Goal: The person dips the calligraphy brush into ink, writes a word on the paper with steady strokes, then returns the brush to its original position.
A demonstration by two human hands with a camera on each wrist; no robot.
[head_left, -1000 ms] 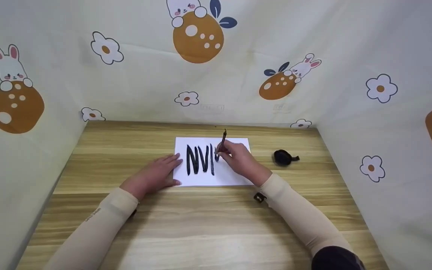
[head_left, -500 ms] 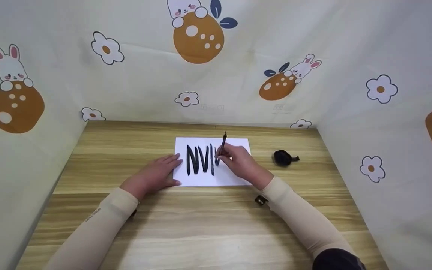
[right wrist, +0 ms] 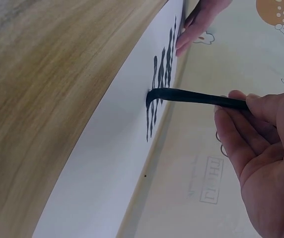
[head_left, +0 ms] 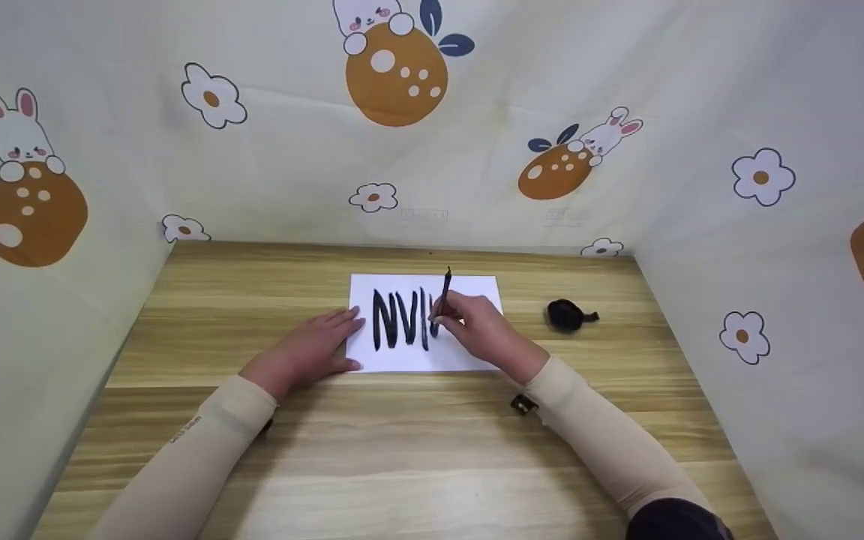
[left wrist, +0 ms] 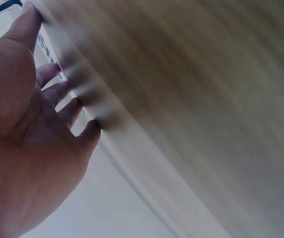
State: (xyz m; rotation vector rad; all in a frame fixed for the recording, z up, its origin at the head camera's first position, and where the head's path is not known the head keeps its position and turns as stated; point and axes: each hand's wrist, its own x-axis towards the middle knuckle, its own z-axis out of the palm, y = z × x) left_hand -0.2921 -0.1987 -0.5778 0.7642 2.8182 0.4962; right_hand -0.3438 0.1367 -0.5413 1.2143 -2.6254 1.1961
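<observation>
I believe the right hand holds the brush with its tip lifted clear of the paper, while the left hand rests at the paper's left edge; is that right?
Almost: the brush tip touches the paper, bent against it, as the right wrist view shows. The right hand and left hand are as described.

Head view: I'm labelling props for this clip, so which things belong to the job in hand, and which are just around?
In the job:
- Brush, held in the right hand
- White paper, bearing black strokes
- Left hand, on the paper's left edge
- Black dish, probably for ink; contents unclear

Just around:
- Patterned cloth
- Small dark device by the right sleeve
</observation>
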